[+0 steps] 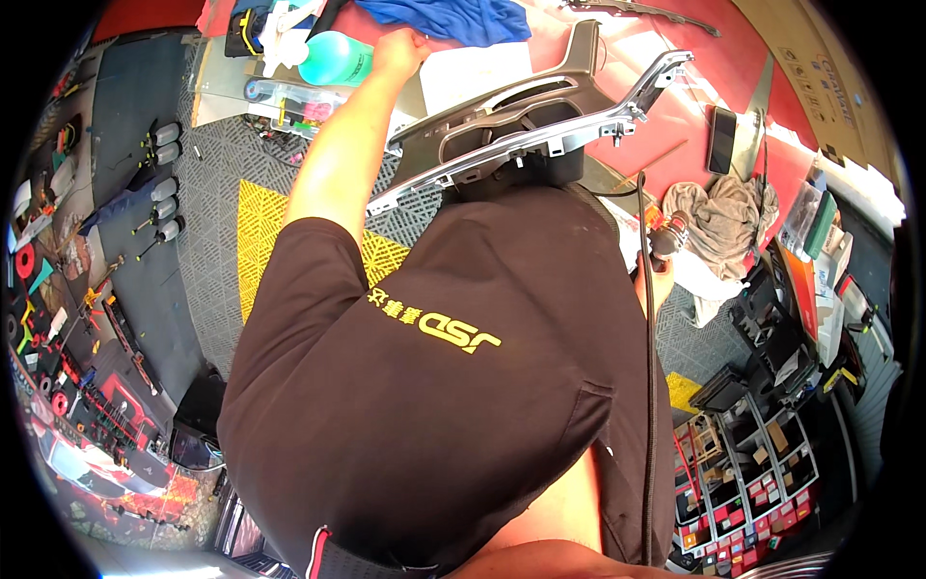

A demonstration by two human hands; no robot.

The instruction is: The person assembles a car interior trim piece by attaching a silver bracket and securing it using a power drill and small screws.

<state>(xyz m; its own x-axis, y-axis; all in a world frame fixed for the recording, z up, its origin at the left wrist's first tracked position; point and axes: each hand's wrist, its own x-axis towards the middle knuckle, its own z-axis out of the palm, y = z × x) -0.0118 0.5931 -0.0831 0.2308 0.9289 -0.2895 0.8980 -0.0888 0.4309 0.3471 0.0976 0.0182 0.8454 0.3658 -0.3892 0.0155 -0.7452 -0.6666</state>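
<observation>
My left hand point(400, 52) is closed at the far side of the table, between a turquoise bottle point(336, 60) and a blue cloth point(449, 19); what its fingers hold, if anything, is hidden. A black car centre-console panel point(521, 111) with cup-holder openings and a silver trim edge rests tilted against the table in front of my torso. At my right side, my right hand point(656, 280) is wrapped round a tool with an orange part and a dark, round metallic end point(667, 237). My torso and a cable hide part of that hand.
A smartphone point(721, 141) lies on the red table point(666, 106), near a crumpled grey-brown cloth point(716, 224). A dark cable point(648, 386) runs down my right side. A cardboard box point(820, 72) stands far right, a parts rack point(752, 463) lower right. Tools hang at left.
</observation>
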